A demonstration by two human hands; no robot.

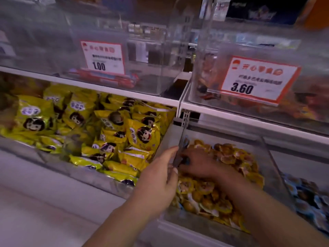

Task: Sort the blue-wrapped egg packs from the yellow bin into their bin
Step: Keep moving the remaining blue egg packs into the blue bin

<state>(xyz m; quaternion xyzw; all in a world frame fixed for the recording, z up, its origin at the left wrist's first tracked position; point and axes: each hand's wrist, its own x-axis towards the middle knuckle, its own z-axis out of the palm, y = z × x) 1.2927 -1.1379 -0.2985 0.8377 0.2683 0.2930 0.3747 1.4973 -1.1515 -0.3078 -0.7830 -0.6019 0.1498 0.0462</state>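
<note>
Here two hands work at the yellow bin, a clear tub heaped with yellow-wrapped egg packs. Left hand rests on the bin's left wall, fingers relaxed, grip holding nothing. Right hand sits inside at the back-left corner, its grip pinching a blue-wrapped egg pack. Blue-pack bin sits right beside it. Left tub holds yellow snack bags. Two price tags above.

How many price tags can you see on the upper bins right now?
2: the 1.00 tag on the upper left clear bin, and the 3.60 tag on the upper right clear bin. Others may be off-frame.
</note>
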